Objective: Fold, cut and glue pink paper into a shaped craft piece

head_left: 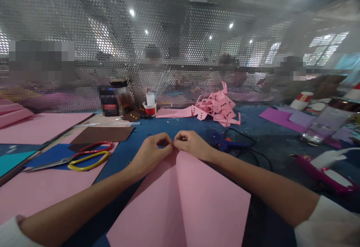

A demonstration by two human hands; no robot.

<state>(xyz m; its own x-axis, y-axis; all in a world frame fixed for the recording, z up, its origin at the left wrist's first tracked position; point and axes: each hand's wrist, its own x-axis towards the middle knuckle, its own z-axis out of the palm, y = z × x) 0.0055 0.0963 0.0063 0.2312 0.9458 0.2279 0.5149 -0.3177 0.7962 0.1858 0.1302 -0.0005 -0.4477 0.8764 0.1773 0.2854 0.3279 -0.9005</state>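
A large pink paper sheet [185,205] lies on the blue table in front of me, creased down its middle so it narrows to a point at the far end. My left hand [153,151] and my right hand [189,144] meet at that far tip, fingers curled and pinching the paper's corner between thumbs and forefingers. Both forearms lie along the sheet's two sides.
Scissors with red and yellow handles [81,156] lie left on blue and brown sheets. A pile of pink paper cut-outs [218,106] sits behind, a blue glue gun [225,144] with cable to the right. A perforated metal screen [180,52] backs the table; people sit beyond it.
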